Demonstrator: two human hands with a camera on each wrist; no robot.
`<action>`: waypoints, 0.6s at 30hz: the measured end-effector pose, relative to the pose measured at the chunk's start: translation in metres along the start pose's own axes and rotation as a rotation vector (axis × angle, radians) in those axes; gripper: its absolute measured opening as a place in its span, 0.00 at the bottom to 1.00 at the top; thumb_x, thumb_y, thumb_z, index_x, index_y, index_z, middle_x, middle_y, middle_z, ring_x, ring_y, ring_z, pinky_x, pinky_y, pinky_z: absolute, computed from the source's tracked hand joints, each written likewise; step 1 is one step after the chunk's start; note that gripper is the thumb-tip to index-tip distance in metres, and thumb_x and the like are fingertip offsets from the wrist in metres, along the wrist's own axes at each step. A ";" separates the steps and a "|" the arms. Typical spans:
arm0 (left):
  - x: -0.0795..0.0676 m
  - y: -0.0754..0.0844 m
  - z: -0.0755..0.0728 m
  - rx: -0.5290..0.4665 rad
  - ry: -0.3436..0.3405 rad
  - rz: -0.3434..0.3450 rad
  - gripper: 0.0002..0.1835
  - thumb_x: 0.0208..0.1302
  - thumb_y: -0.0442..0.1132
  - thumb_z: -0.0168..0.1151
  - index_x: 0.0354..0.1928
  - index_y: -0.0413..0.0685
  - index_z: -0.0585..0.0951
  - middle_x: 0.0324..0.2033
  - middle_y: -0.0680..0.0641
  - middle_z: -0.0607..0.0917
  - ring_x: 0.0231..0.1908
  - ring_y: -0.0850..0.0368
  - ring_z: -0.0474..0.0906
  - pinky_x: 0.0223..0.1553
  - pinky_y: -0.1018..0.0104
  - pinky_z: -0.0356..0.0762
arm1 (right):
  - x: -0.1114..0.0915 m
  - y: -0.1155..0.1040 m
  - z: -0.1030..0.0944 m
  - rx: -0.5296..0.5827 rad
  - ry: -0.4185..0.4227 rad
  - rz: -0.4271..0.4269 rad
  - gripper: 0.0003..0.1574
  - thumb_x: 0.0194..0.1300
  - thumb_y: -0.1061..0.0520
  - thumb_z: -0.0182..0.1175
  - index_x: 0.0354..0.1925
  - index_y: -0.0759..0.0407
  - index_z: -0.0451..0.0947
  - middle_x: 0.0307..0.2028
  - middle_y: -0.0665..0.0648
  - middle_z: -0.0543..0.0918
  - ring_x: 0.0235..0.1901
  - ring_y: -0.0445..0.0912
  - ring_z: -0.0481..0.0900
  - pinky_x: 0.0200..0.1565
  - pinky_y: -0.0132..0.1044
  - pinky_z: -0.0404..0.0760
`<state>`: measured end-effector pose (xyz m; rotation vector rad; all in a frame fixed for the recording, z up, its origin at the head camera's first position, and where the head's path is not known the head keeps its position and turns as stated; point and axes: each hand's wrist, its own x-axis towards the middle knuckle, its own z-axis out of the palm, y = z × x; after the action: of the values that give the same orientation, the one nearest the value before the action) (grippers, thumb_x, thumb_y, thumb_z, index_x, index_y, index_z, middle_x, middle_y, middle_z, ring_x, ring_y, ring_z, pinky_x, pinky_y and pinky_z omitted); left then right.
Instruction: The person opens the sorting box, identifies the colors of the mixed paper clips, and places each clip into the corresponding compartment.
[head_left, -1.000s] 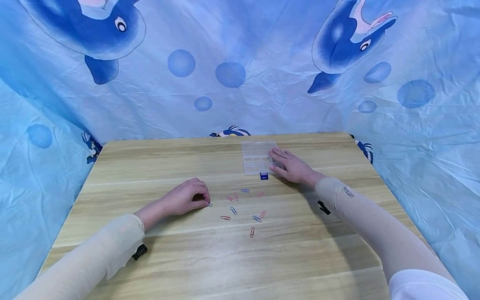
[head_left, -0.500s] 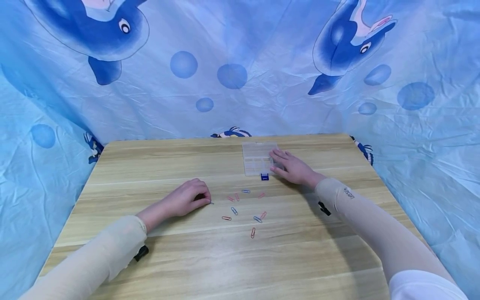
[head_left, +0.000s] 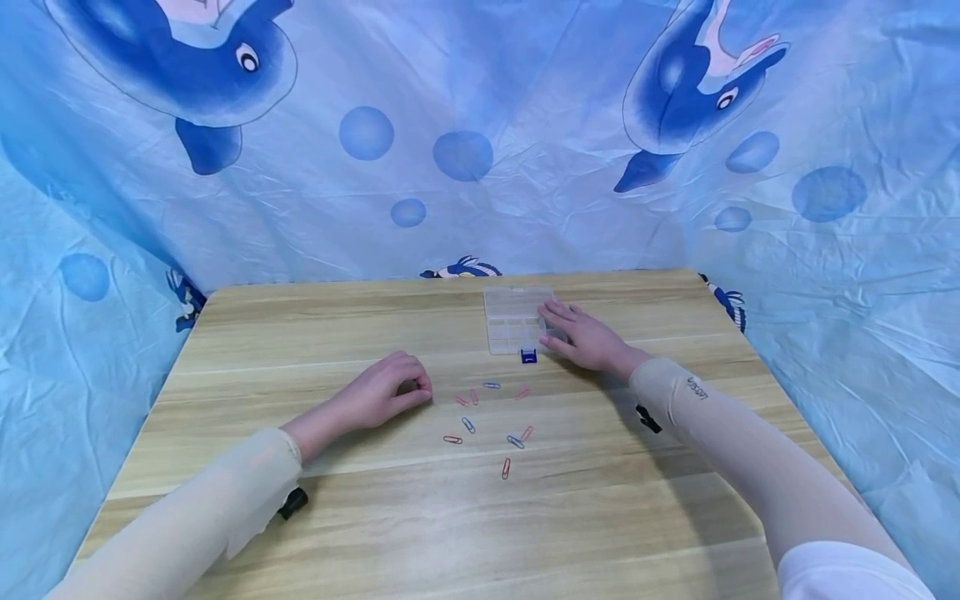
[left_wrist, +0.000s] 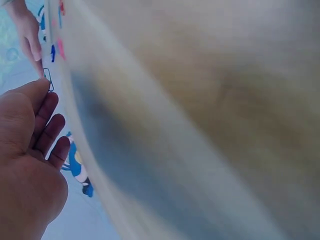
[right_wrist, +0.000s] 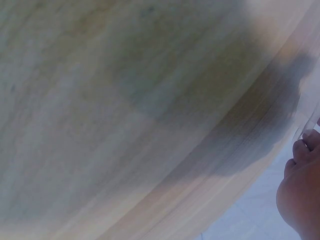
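Observation:
My left hand (head_left: pixel 386 390) is just above the table, left of the loose paper clips. In the left wrist view, its thumb and index finger pinch a dark, bluish paper clip (left_wrist: pixel 48 79) that stands out past the fingertips; the head view does not show this clip. My right hand (head_left: pixel 585 335) rests with extended fingers on the right side of a clear compartment box (head_left: pixel 498 329), covering part of it. The box lies with its lid open to the back and a blue latch (head_left: pixel 528 357) at its front. In the right wrist view, only part of the right hand (right_wrist: pixel 302 185) shows at the edge.
Several red, pink and blue paper clips lie scattered in front of the box, among them a blue clip (head_left: pixel 468 425) and a red clip (head_left: pixel 506 468). The wooden table (head_left: pixel 600 517) ends at a blue dolphin-print curtain (head_left: pixel 525 225) behind and at the sides.
My left hand has lifted slightly and moved a little right and away from me, carrying the paper clip off the table. My right hand stays on the box.

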<state>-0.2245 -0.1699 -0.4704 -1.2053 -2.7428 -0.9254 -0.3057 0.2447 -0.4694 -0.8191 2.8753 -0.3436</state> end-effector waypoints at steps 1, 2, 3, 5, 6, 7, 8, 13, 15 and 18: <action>0.004 0.001 -0.001 -0.006 0.006 -0.003 0.03 0.72 0.39 0.72 0.39 0.56 0.86 0.37 0.62 0.84 0.45 0.58 0.78 0.51 0.55 0.78 | 0.000 0.000 0.000 0.001 0.002 -0.002 0.44 0.85 0.37 0.48 0.85 0.54 0.50 0.85 0.61 0.51 0.84 0.55 0.48 0.82 0.53 0.45; 0.008 0.002 -0.001 -0.010 0.012 -0.003 0.03 0.71 0.39 0.72 0.39 0.56 0.86 0.38 0.61 0.84 0.46 0.58 0.78 0.52 0.54 0.79 | 0.000 0.001 0.000 0.001 0.004 -0.006 0.44 0.85 0.37 0.48 0.85 0.54 0.50 0.85 0.61 0.51 0.84 0.55 0.48 0.82 0.53 0.45; 0.013 0.003 -0.002 -0.014 0.016 -0.006 0.03 0.71 0.39 0.72 0.39 0.55 0.86 0.38 0.60 0.84 0.47 0.57 0.79 0.53 0.53 0.79 | 0.000 0.001 0.001 -0.001 0.005 -0.007 0.44 0.85 0.37 0.48 0.85 0.54 0.50 0.85 0.61 0.51 0.84 0.55 0.48 0.82 0.53 0.45; 0.026 0.005 -0.002 -0.018 0.021 -0.010 0.03 0.71 0.39 0.72 0.40 0.55 0.86 0.39 0.58 0.85 0.48 0.55 0.79 0.56 0.52 0.79 | 0.000 0.003 0.001 0.001 0.010 -0.009 0.44 0.85 0.37 0.48 0.85 0.55 0.51 0.85 0.61 0.52 0.84 0.54 0.48 0.82 0.52 0.45; 0.033 0.007 -0.003 -0.017 0.023 -0.013 0.03 0.72 0.39 0.72 0.39 0.55 0.86 0.39 0.57 0.85 0.49 0.55 0.79 0.57 0.52 0.79 | 0.000 0.003 0.001 -0.001 0.012 -0.008 0.44 0.85 0.37 0.48 0.85 0.55 0.51 0.85 0.61 0.52 0.84 0.54 0.48 0.82 0.52 0.45; 0.040 0.008 -0.003 -0.015 0.023 -0.017 0.03 0.72 0.39 0.71 0.40 0.55 0.85 0.40 0.56 0.86 0.49 0.55 0.79 0.57 0.52 0.78 | -0.001 0.004 0.001 0.001 0.013 -0.008 0.44 0.85 0.37 0.48 0.85 0.55 0.51 0.85 0.61 0.52 0.84 0.54 0.48 0.82 0.52 0.45; 0.047 0.009 -0.003 -0.011 0.025 -0.018 0.02 0.72 0.39 0.71 0.40 0.55 0.85 0.40 0.56 0.86 0.49 0.55 0.79 0.58 0.52 0.78 | -0.001 0.004 0.001 0.000 0.014 -0.007 0.44 0.85 0.37 0.48 0.85 0.55 0.51 0.85 0.61 0.52 0.84 0.54 0.48 0.82 0.52 0.45; 0.083 0.014 -0.002 -0.011 0.044 -0.027 0.03 0.75 0.40 0.68 0.40 0.53 0.86 0.42 0.53 0.87 0.51 0.52 0.81 0.60 0.51 0.77 | -0.002 0.005 0.003 0.001 0.016 -0.001 0.45 0.84 0.36 0.48 0.85 0.54 0.51 0.85 0.60 0.51 0.84 0.55 0.48 0.82 0.52 0.44; 0.095 0.015 -0.001 -0.013 0.058 -0.044 0.03 0.76 0.41 0.68 0.40 0.52 0.86 0.42 0.53 0.87 0.52 0.51 0.80 0.61 0.51 0.76 | -0.001 0.004 0.003 -0.002 0.017 -0.001 0.45 0.84 0.35 0.48 0.85 0.54 0.51 0.85 0.60 0.52 0.84 0.55 0.48 0.82 0.52 0.44; 0.111 0.015 0.002 -0.012 0.073 -0.073 0.03 0.76 0.41 0.67 0.41 0.52 0.86 0.43 0.52 0.87 0.54 0.49 0.79 0.62 0.50 0.75 | 0.000 0.002 0.003 -0.003 0.024 -0.011 0.45 0.84 0.36 0.49 0.85 0.55 0.51 0.84 0.61 0.52 0.84 0.55 0.48 0.82 0.53 0.45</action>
<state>-0.2923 -0.0867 -0.4385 -1.0579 -2.7445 -0.9725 -0.3056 0.2458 -0.4732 -0.8368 2.8950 -0.3529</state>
